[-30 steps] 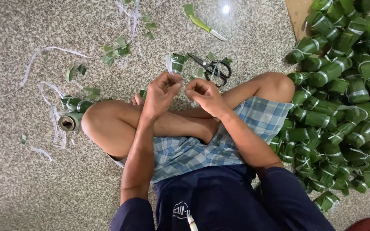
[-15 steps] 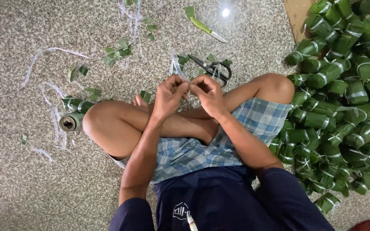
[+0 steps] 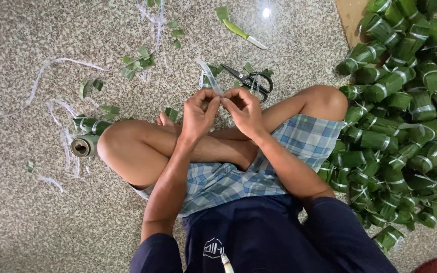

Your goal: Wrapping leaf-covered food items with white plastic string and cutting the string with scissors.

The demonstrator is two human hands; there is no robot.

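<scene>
Left hand [image 3: 198, 114] and right hand [image 3: 244, 108] up in front of the crossed knees, fingertips pinched together on a thin pale plastic strip [image 3: 208, 71] that runs up and away from the knuckles toward the floor beyond. Both closed tight on that strip, thumbs and forefingers nearly touching each other. Something green tucked behind the fingers, too hidden to say what. Sitting cross-legged on a speckled stone floor [image 3: 36, 222], checked blue shorts [image 3: 238, 177] and a dark shirt below. Black scissors [image 3: 251, 80] lying just past the hands, blades pointing up-left, close to the right knee. Farther out, a small knife with a green handle [image 3: 238, 31] flat on the floor. Off to the right, a big heap of green leaf-wrapped bundles [image 3: 405, 116], each tied round with pale strips, piled right against the right leg and spreading to the frame edge. Over on the left by the other knee, one leaf roll [image 3: 83, 146] lying on its side with the open end facing the camera, another short roll [image 3: 91, 125] just above it. Leaf scraps [image 3: 137, 59] scattered across the floor up top, plus loose white strip offcuts [image 3: 41, 76] curling about on the left side.
</scene>
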